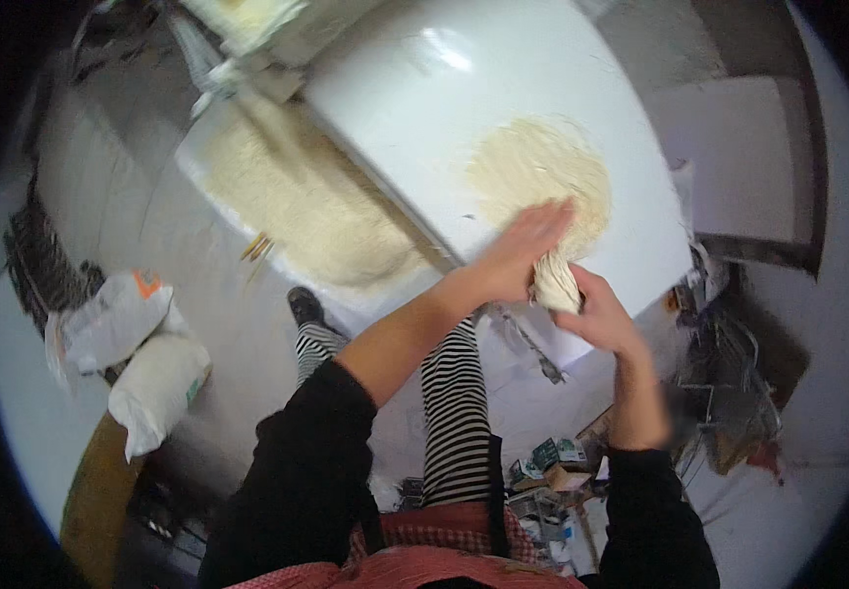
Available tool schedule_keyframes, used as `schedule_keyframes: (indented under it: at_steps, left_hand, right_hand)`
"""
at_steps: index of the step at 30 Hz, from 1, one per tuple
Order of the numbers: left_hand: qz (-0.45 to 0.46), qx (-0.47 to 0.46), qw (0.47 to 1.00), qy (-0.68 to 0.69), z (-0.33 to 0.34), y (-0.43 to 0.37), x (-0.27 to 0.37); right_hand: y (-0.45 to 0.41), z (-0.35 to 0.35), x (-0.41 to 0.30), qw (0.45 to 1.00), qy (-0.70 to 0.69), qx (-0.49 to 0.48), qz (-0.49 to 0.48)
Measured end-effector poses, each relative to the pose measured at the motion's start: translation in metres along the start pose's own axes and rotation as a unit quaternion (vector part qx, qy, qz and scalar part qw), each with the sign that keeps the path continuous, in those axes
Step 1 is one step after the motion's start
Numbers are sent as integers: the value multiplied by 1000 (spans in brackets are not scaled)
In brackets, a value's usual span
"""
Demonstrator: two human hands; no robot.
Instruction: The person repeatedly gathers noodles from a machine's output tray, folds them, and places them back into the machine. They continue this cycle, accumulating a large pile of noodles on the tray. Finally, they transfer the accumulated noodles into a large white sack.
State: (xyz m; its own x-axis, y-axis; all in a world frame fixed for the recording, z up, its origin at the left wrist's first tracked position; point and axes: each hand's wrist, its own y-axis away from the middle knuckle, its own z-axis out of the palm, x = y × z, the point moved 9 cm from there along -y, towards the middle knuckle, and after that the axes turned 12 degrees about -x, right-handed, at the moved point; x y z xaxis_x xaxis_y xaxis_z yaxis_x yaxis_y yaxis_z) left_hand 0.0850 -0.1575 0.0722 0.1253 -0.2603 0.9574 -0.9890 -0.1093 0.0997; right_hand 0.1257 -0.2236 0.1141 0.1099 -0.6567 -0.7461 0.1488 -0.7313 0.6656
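A round, spread-out heap of thin pale-yellow strands (535,166) lies on a white table (395,110). At its near edge a gathered bundle of the same strands (558,286) hangs together between my hands. My right hand (595,309) curls around the bundle's lower right side, thumb below and fingers above. My left hand (531,239) stretches flat over the heap's near side, fingers straight and close together, its palm side against the bundle. Motion blurs the left hand, and its thumb is hidden.
Left of the table, a low container lined with white sheeting (207,195) holds pale loose material (306,206). Stuffed white sacks (159,383) lie at the left. Small boxes (560,456) and a wire-frame object (726,397) stand at the lower right.
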Motion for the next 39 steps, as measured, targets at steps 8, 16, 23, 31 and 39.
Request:
schedule_keyframes:
  at_steps: [8, 16, 23, 31, 39]
  left_hand:
    - [18, 36, 996, 82, -73, 103, -27]
    - [-134, 93, 980, 118, -182, 279, -115]
    - [-326, 87, 904, -262, -300, 420, -264]
    - [-331, 105, 906, -240, -244, 395, -287]
    - [-206, 235, 920, -234, -206, 201, -129]
  right_hand:
    - [-8, 98, -183, 982, -103, -94, -129]
    - [-37, 205, -216, 958, -250, -9, -142]
    - [-163, 361, -89, 987, -68, -145, 19]
    - [-189, 309, 62, 964, 213, 150, 44]
    - [-154, -15, -43, 896, 282, 337, -60]
